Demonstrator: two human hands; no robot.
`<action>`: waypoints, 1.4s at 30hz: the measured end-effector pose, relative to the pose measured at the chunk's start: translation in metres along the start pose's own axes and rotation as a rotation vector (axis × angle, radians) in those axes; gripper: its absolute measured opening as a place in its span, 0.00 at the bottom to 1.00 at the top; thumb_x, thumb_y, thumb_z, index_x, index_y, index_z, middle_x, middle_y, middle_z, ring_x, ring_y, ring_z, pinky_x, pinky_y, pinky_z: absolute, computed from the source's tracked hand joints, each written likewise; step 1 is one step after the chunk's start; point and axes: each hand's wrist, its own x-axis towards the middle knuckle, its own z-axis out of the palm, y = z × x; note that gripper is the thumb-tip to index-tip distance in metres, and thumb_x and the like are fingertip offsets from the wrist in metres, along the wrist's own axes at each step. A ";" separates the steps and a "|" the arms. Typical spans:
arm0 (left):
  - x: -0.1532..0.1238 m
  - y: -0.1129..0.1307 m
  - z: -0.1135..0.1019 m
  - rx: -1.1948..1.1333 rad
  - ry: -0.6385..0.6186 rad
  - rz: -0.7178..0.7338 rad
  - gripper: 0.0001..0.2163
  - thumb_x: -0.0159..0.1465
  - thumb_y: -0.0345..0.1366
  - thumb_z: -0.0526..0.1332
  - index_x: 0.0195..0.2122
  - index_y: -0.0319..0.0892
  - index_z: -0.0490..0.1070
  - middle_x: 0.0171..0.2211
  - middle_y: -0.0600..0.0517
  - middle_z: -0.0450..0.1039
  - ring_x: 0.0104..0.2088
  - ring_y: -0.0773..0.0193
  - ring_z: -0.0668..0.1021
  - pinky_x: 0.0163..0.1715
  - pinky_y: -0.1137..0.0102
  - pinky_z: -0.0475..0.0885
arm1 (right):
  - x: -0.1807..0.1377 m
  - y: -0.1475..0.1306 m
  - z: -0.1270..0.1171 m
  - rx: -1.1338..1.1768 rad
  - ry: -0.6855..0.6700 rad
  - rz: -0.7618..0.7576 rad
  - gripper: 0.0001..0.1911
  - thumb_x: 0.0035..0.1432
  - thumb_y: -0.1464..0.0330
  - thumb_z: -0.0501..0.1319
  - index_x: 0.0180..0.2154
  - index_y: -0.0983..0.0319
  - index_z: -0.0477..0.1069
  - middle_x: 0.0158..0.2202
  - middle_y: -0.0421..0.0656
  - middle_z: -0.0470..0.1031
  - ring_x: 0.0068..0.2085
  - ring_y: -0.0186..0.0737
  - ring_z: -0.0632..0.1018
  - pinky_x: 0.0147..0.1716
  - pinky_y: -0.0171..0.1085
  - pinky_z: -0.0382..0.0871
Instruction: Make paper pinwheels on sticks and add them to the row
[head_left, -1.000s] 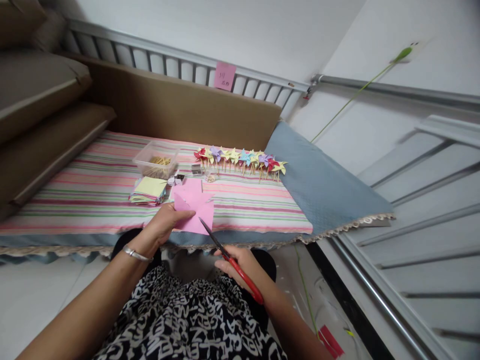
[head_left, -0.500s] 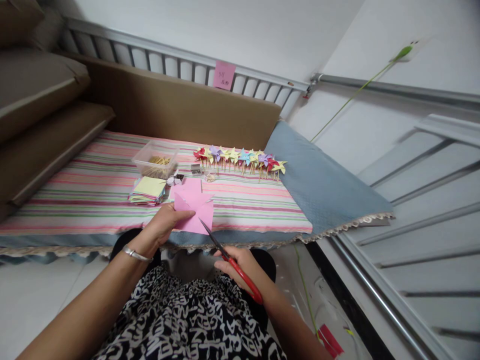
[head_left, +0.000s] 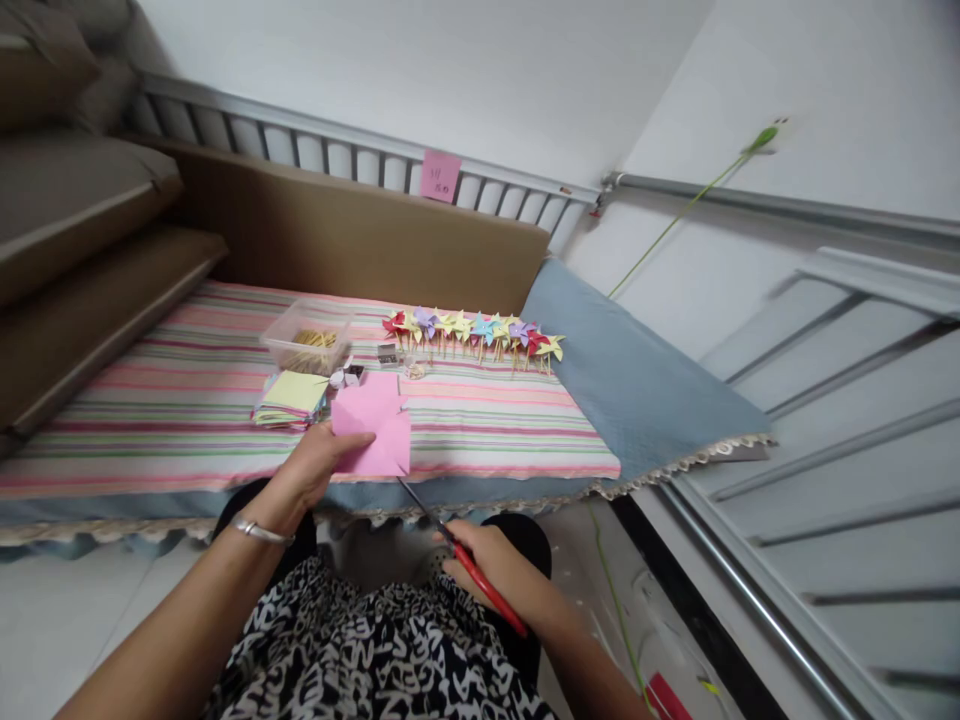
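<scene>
Between the thumb and fingers of my left hand (head_left: 321, 462) is a square of pink paper (head_left: 386, 443) with slits cut in from its corners. My right hand (head_left: 484, 560) grips a pair of scissors (head_left: 486, 588) by the red handles. Their dark blades point up and left, the tips close to the paper's lower right corner; I cannot tell whether they touch it. Behind the held square, more pink paper (head_left: 382, 384) lies on the striped cloth. Left of it sits a stack of coloured paper squares (head_left: 294, 392), yellow on top.
A clear plastic tub (head_left: 279, 345) holds thin wooden sticks (head_left: 315, 350). Small boxes (head_left: 388, 354) stand beside it. A row of paper pinwheels (head_left: 484, 330) on sticks lies toward the back. Wrapped brown packages (head_left: 82, 330) are piled at the left; a metal railing (head_left: 847, 500) borders the right.
The scissors' tips have left the slit near the paper's middle and are now at its lower right corner. The paper has turned slightly and shifted left in view.
</scene>
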 end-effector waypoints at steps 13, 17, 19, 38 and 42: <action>0.023 0.005 -0.037 -0.083 0.162 0.042 0.16 0.45 0.29 0.72 0.37 0.39 0.75 0.34 0.48 0.80 0.32 0.62 0.81 0.33 0.72 0.77 | 0.044 0.038 -0.020 0.040 0.294 0.097 0.18 0.50 0.65 0.61 0.44 0.62 0.72 0.27 0.40 0.75 0.28 0.39 0.73 0.32 0.35 0.65; 0.036 0.006 -0.034 -0.088 0.210 0.033 0.15 0.45 0.27 0.71 0.35 0.39 0.75 0.30 0.50 0.80 0.29 0.64 0.80 0.30 0.74 0.76 | 0.092 0.068 -0.032 -0.028 0.399 0.146 0.20 0.53 0.60 0.60 0.45 0.63 0.73 0.29 0.41 0.77 0.32 0.41 0.76 0.32 0.35 0.66; 0.047 0.007 -0.029 -0.095 0.226 0.032 0.14 0.45 0.25 0.70 0.35 0.39 0.75 0.29 0.51 0.80 0.28 0.65 0.80 0.30 0.75 0.76 | 0.115 0.084 -0.041 -0.064 0.420 0.174 0.20 0.53 0.60 0.60 0.46 0.62 0.73 0.32 0.42 0.79 0.34 0.42 0.77 0.33 0.35 0.67; 0.227 -0.005 0.011 -0.086 0.037 0.084 0.21 0.39 0.37 0.74 0.36 0.38 0.76 0.34 0.48 0.80 0.35 0.58 0.79 0.38 0.68 0.73 | 0.283 0.065 -0.082 0.310 0.646 0.175 0.21 0.59 0.58 0.54 0.49 0.63 0.71 0.49 0.49 0.75 0.51 0.44 0.74 0.50 0.39 0.65; 0.231 -0.015 -0.002 -0.073 -0.024 0.021 0.19 0.42 0.37 0.73 0.36 0.38 0.77 0.36 0.46 0.80 0.37 0.56 0.79 0.40 0.66 0.72 | 0.316 0.033 -0.062 0.978 0.409 0.067 0.26 0.52 0.50 0.60 0.43 0.64 0.72 0.40 0.49 0.78 0.40 0.44 0.78 0.39 0.40 0.71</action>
